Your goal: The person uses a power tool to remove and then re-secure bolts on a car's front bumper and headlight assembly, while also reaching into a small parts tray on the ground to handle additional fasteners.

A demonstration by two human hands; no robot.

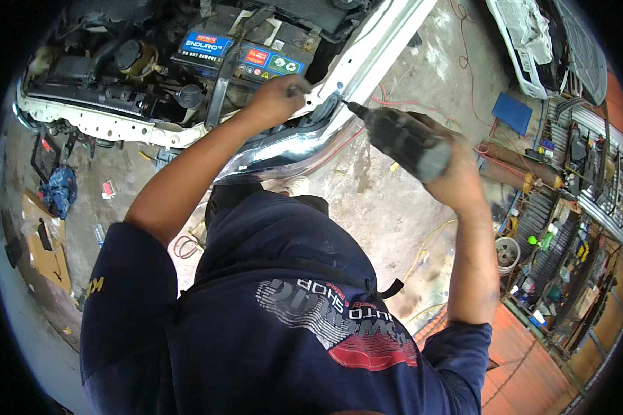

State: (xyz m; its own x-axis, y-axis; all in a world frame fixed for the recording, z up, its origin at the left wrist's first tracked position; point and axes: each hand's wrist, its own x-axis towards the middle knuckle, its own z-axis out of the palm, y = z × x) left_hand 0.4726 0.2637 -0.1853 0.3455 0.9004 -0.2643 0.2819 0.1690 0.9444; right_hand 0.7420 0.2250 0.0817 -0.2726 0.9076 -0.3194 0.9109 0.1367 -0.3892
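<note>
Dark grey and scuffed, a power tool [403, 142] is held right of centre in the upper half of the frame, its rear end grasped by the right hand [455, 173], whose fingers are partly hidden behind it. Its thin tip is pointed up and left at a corner of the white car frame [368, 61]; whether contact is made cannot be told. At upper centre, the left hand [278, 102] is placed by the same frame with its fingers curled; whether anything is pinched in them cannot be made out. Above that hand, a battery [301, 47] is crossed by a black strap [221, 86]. Flattened cardboard [50, 259] is seen at the left edge.
</note>
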